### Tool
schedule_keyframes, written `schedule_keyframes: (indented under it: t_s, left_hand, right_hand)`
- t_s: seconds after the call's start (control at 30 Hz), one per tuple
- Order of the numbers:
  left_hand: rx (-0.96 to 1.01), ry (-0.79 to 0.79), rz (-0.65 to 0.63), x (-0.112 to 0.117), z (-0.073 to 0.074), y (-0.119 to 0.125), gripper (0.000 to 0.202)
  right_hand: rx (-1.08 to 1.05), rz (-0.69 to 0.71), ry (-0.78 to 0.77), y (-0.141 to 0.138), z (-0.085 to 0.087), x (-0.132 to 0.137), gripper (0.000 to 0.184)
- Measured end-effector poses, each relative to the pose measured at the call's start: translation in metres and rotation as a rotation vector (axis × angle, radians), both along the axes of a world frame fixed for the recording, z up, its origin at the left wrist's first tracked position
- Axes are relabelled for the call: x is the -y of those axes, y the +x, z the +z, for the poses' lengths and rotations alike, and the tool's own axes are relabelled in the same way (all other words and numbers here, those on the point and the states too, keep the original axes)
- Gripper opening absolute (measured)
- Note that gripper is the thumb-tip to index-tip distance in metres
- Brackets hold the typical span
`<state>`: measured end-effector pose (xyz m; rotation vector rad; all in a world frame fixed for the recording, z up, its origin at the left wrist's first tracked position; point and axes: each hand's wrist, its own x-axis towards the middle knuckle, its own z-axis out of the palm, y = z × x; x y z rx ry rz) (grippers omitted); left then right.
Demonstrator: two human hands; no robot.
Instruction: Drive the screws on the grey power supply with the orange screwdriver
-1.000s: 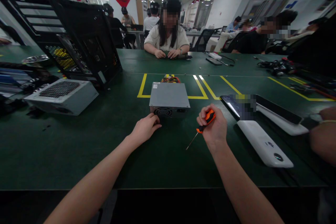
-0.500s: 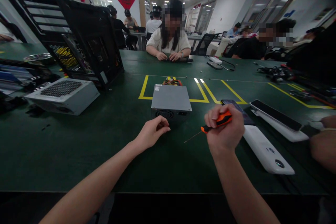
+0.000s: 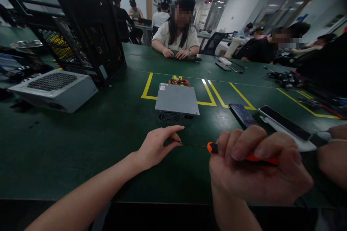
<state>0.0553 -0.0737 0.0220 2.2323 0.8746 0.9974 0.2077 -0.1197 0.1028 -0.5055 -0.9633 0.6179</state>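
My right hand [image 3: 255, 169] is closed round the orange and black handle of a screwdriver [image 3: 212, 148]. Its thin shaft points left across the table, the tip at the fingers of my left hand [image 3: 155, 148]. There the left thumb and a finger pinch a tiny dark piece that looks like a screw [image 3: 180, 143], while the index finger stretches out above. Just beyond both hands a grey power supply [image 3: 177, 99] lies flat, its fan grille and socket facing me. Coloured cables bunch behind it. Neither hand touches the power supply.
At the left stand a black computer case [image 3: 89, 25] and a second power supply [image 3: 56, 88]. A phone [image 3: 242, 114] and a white device with a dark screen [image 3: 287, 122] lie right. Another person's arm [image 3: 333, 155] rests at the right edge. Someone sits opposite. Yellow tape [image 3: 148, 86] marks the green table.
My right hand has come nearer and turned, bringing the screwdriver tip to my left fingers. My left hand has shifted slightly towards me, its index finger now stretched out. The view has tilted a little.
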Motion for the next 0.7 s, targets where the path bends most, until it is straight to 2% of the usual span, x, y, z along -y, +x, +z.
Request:
schedule_keyframes:
  t_s: [0.3, 0.7]
  left_hand:
    - [-0.010, 0.055, 0.013, 0.0022, -0.0013, 0.0013, 0.050]
    - [-0.119, 0.177, -0.057, 0.0057, 0.0034, -0.0009, 0.048]
  right_hand:
    - [0.008, 0.015, 0.030, 0.0020, -0.0031, -0.0007, 0.028]
    - [0.050, 0.070, 0.026, 0.0006, -0.0061, 0.0026, 0.028]
